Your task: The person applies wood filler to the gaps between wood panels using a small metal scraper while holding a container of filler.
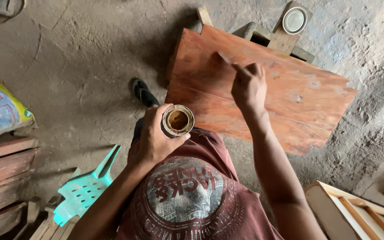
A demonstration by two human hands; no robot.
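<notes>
Left hand wraps around a small open tin, fingers closed on its side, thumb near the rim. The tin sits upright, held close to the chest, brown paste or stain inside. Right hand is pinched shut on a thin spreader or brush; only the blurred tip shows, so I cannot tell which tool it is. The tip touches the reddish wooden board, near its upper left part.

The board rests on a wooden stand, tilted in view, with pale unfinished patches toward the right side. The tin's lid lies on a small block beyond the board, well apart from the tin.

Risks, as a judgement: the tin is open and held in one hand only, so a tilt of the wrist would likely spill the contents onto the shirt or the dusty floor. The floor is gritty, and dust could settle into the wet finish. The tool grip looks light, near the handle end, so it could slip or leave uneven streaks. The board overhangs its stand, and heavy pressure near an edge could tip it. A foot in a sandal stands just beside the board's lower left corner, and drips could land there. A turquoise plastic chair lies at lower left, away from the work.
</notes>
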